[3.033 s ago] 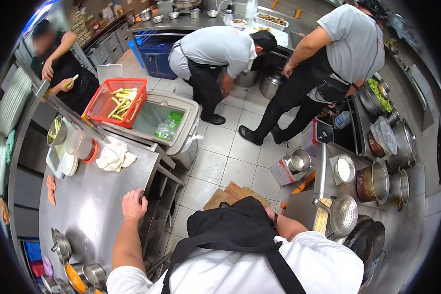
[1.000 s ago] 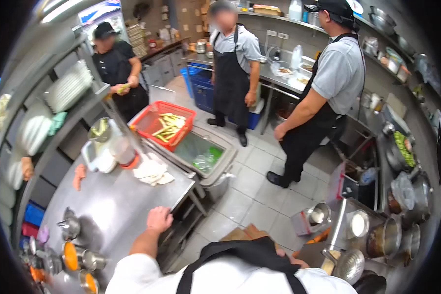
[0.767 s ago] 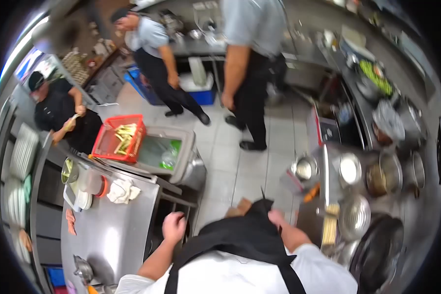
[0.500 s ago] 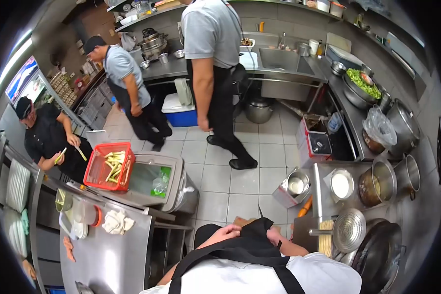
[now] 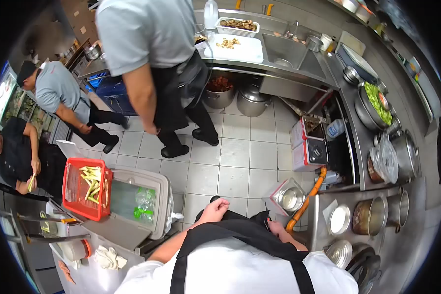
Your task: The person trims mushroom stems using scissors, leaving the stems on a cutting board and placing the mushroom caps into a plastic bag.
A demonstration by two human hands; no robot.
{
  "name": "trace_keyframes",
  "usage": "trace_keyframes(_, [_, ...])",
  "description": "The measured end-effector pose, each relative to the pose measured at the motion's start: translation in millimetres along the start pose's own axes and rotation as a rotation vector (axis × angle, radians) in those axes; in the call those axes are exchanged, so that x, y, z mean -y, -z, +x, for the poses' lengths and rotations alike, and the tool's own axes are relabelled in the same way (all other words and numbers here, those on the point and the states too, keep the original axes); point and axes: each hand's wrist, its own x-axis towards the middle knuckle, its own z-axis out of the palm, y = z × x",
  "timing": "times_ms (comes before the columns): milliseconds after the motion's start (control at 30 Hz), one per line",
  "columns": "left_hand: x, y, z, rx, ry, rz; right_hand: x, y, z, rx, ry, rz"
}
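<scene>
My left hand [image 5: 214, 211] is in front of my black apron [image 5: 230, 229], its fingers curled loosely together; whatever it may hold cannot be made out. Beside the apron's right edge is my right hand [image 5: 276, 228], with a small dark and red thing at its fingertips that is too small to name. Close to my right hand stand a metal pot in a box [image 5: 290, 198] and an orange pipe [image 5: 309, 198]. The grey bin [image 5: 162, 206] with green and clear plastic inside lies left of my left hand.
Three people are ahead: one in grey [image 5: 149, 44] nearby, another in grey [image 5: 63, 93], and one in black [image 5: 19, 152] holding a pale green stalk. A red basket [image 5: 104, 208] sits by the bin. Pots [image 5: 370, 215] stand on the right counter.
My view has shifted forward and left. My left hand has left the steel table and come before the apron. Both people in grey have moved left.
</scene>
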Motion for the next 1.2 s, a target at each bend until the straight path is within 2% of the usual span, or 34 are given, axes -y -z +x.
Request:
trace_keyframes(33, [-15, 6, 22, -0.004, 0.005, -0.011, 19, 22, -9, 0.001, -0.003, -0.012])
trace_keyframes(100, [-61, 19, 67, 0.242, 0.038, -0.258, 56, 58, -17, -0.087, 0.096, 0.268])
trace_keyframes(167, [-107, 40, 111, 0.414, 0.106, -0.279, 100, 92, -25, -0.140, 0.288, 0.579])
trace_keyframes(200, [-134, 50, 126, 0.504, 0.144, -0.284, 118, 108, -25, -0.224, 0.343, 0.511])
trace_keyframes(233, [-155, 60, 139, 0.504, 0.160, -0.283, 152, 128, -38, -0.190, 0.304, 0.574])
trace_keyframes(333, [-189, 81, 193, 0.652, 0.185, -0.220, 194, 146, 16, -0.071, 0.325, 0.680])
trace_keyframes(400, [-199, 94, 230, 0.607, 0.197, -0.205, 227, 155, 56, -0.149, 0.258, 0.644])
trace_keyframes(500, [-215, 110, 281, 0.550, 0.177, -0.130, 281, 177, 139, -0.100, 0.223, 0.663])
trace_keyframes(633, [-257, 128, 336, 0.408, 0.207, -0.220, 368, 229, 237, -0.028, 0.341, 0.683])
trace_keyframes(733, [-287, 136, 388, 0.381, 0.179, -0.217, 484, 303, 253, -0.145, 0.587, 0.434])
trace_keyframes(767, [-293, 137, 398, 0.372, 0.201, -0.222, 514, 325, 265, -0.146, 0.589, 0.434])
trace_keyframes(833, [-301, 143, 417, 0.332, 0.189, -0.268, 570, 359, 283, -0.099, 0.790, 0.502])
trace_keyframes(867, [-305, 148, 429, 0.281, 0.156, -0.307, 598, 373, 287, -0.102, 0.791, 0.504])
trace_keyframes(933, [-303, 157, 454, 0.190, 0.099, -0.409, 651, 396, 298, -0.270, 1.066, 0.507])
trace_keyframes(967, [-297, 158, 469, 0.193, 0.101, -0.416, 672, 406, 307, -0.270, 1.062, 0.500])
trace_keyframes(1033, [-293, 165, 497, 0.040, 0.101, -0.353, 713, 421, 325, -0.191, 1.037, 0.564])
trace_keyframes(1067, [-292, 172, 514, 0.056, 0.111, -0.359, 732, 424, 330, -0.084, 0.964, 0.717])
trace_keyframes(1200, [-307, 214, 583, 0.181, 0.099, -0.414, 784, 434, 361, -0.069, 0.862, 0.824])
